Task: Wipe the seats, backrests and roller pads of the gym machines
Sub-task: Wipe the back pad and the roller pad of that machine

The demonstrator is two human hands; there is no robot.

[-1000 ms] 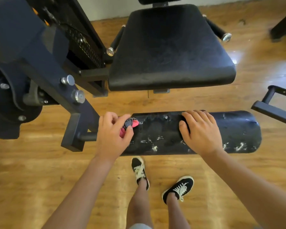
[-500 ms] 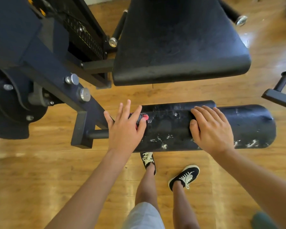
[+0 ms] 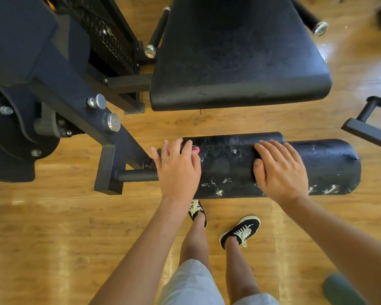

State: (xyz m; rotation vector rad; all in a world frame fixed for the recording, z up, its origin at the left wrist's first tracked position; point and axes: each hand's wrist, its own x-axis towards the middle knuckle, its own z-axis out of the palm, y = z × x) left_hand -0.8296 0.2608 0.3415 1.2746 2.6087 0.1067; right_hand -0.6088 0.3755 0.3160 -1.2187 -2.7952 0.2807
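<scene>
A black roller pad [image 3: 229,166] with white scuffs lies across the middle of the head view, on a bar from the machine's arm. My left hand [image 3: 178,170] lies flat on the pad's left end with fingers straight and spread. It presses a pink and dark cloth [image 3: 195,149], of which only a corner shows past the fingers. My right hand [image 3: 279,170] rests on the pad's middle, fingers draped over the top and thumb on the near side. The black seat [image 3: 240,51] is beyond the pad.
The dark blue machine arm and pivot [image 3: 53,89] fill the left, with the weight stack [image 3: 110,40] behind. Chrome-capped handles [image 3: 150,50] flank the seat. Another frame [image 3: 365,128] juts in at right. My shoes [image 3: 240,232] stand on wooden floor below the pad.
My left hand went from pinching the cloth with curled fingers to pressing it flat with straight fingers. The view has moved closer over the pad; my right hand stayed on the pad.
</scene>
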